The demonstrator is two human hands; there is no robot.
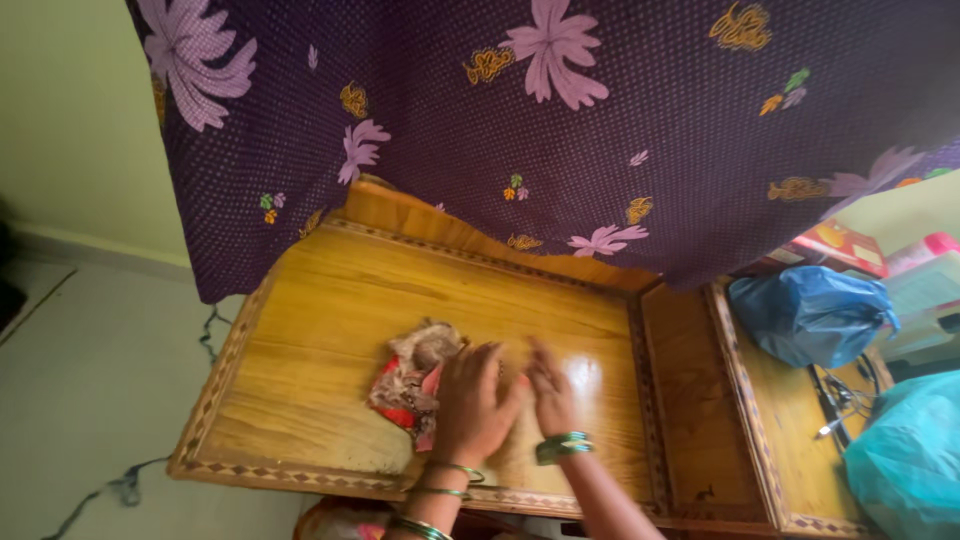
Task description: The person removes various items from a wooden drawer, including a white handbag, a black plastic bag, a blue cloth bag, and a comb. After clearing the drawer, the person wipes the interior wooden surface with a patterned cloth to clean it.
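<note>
A crumpled red and beige patterned cloth [408, 382] lies on the glossy wooden table top [330, 300], which has an inlaid border. My left hand [472, 405] presses down on the cloth's right edge, fingers spread toward the right. Just to its right, my right hand [549, 390] lies flat on the bare wood, slightly blurred, with nothing in it. Both wrists wear green bangles [562, 446].
A purple flowered fabric [560, 130] hangs over the table's back edge. To the right, a lower wooden surface [770, 420] holds a blue plastic bag [808, 315], a teal bag [910, 460] and black cables [840, 400]. A cord [120, 488] runs along the pale floor at left.
</note>
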